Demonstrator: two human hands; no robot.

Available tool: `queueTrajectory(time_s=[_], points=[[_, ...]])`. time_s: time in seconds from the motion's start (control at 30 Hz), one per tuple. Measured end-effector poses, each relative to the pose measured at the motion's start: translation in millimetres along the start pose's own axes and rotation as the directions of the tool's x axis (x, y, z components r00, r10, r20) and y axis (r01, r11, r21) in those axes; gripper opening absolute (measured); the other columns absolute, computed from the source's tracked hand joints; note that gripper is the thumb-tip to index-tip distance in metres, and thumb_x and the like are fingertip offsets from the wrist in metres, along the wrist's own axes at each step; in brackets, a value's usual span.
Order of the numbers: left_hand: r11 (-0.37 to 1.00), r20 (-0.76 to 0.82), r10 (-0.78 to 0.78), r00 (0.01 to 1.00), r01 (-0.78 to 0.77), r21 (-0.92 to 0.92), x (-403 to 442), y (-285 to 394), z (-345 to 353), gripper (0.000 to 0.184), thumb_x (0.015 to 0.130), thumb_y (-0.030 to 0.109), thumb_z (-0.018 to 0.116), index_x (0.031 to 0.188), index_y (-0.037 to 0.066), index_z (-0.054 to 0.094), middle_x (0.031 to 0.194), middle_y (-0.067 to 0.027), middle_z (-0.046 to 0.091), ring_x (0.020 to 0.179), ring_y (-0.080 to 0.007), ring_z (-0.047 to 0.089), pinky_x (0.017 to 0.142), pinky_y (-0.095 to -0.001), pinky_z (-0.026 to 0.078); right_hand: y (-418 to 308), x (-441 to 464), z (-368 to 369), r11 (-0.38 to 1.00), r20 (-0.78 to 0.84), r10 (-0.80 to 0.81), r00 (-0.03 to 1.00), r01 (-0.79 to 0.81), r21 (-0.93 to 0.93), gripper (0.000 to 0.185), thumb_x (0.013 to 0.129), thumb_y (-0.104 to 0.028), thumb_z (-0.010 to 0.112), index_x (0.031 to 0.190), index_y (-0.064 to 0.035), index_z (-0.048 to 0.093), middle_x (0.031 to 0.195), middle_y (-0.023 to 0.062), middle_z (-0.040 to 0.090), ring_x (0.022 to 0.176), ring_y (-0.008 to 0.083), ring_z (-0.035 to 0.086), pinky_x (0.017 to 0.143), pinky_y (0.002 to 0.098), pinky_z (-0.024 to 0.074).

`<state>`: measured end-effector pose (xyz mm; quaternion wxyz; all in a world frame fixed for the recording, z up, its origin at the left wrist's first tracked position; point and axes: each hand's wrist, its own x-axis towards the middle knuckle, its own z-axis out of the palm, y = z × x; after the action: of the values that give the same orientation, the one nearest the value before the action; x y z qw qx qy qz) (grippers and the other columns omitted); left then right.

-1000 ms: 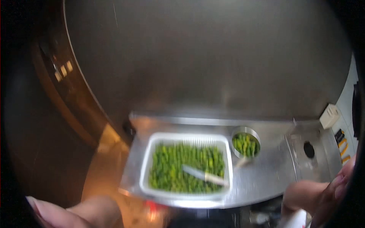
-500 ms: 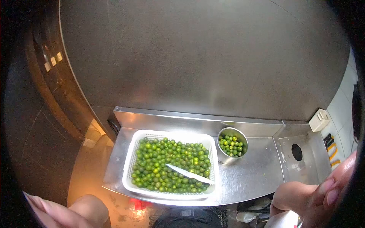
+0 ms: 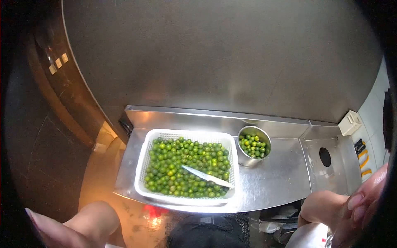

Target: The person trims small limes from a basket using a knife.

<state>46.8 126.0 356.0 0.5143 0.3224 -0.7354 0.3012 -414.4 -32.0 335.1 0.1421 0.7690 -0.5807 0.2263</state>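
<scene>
Everything on the worktop (image 3: 281, 177) sits a little higher in view than half a second ago, probably because our head has tipped; nothing there has moved relative to its neighbours. Our left hand (image 3: 53, 228) and right hand (image 3: 366, 202) are at the edges of view, well apart from the fruit. The right fingers look bent, but we cannot tell whether either hand grips anything.

Small green limes (image 3: 178, 159) fill the white perforated basket (image 3: 142, 165), and more lie in the steel pot (image 3: 250, 161) just beside it. We judge it best to take the kitchen knife (image 3: 206, 176) by its pale handle before reaching into the fruit: it lies across the limes, handle by the right rim, and stands in the way. Further right are a round hole (image 3: 325, 157), a white box (image 3: 349, 123) and orange-handled tools (image 3: 364, 159).
</scene>
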Motion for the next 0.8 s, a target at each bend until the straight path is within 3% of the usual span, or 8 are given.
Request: queueTrajectory(time_s=[0.07, 0.1, 0.8], points=[[1.000, 0.002, 0.023, 1.000, -0.023, 0.004, 0.0, 0.0, -0.2, 0.020, 0.083, 0.015, 0.059, 0.096, 0.001, 0.054, 0.076, -0.0028, 0.049, 0.058, -0.0074, 0.042, 0.050, -0.0199, 0.032, -48.1, 19.2, 17.3, 0.974, -0.299, -0.200, 0.933, 0.222, 0.040, 0.042, 0.098, -0.026, 0.044, 0.123, 0.0077, 0.050, 0.113, 0.0162, 0.054, 0.105, 0.0174, 0.051, 0.098, 0.0315, 0.0383], [0.999, 0.007, 0.036, 0.999, -0.036, 0.010, -1.2, 2.2, 1.0, 0.020, 0.083, 0.015, 0.059, 0.096, 0.001, 0.054, 0.076, -0.0029, 0.049, 0.059, -0.0074, 0.042, 0.050, -0.0199, 0.032, -50.7, 22.7, 19.9, 0.969, -0.335, -0.215, 0.917, 0.243, 0.044, 0.041, 0.098, -0.026, 0.044, 0.122, 0.0075, 0.050, 0.112, 0.0161, 0.054, 0.105, 0.0174, 0.051, 0.098, 0.0315, 0.0384], [1.000, 0.052, -0.026, 0.998, 0.026, -0.008, -2.5, 16.1, 7.0, 0.018, 0.082, 0.013, 0.059, 0.095, 0.001, 0.055, 0.078, -0.0034, 0.050, 0.062, -0.0075, 0.042, 0.052, -0.0202, 0.032, -47.5, 43.9, 15.8, 0.937, -0.373, -0.258, 0.891, 0.325, 0.130, 0.033, 0.097, -0.024, 0.047, 0.114, 0.0044, 0.054, 0.104, 0.0133, 0.054, 0.095, 0.0175, 0.052, 0.087, 0.0302, 0.0402]])
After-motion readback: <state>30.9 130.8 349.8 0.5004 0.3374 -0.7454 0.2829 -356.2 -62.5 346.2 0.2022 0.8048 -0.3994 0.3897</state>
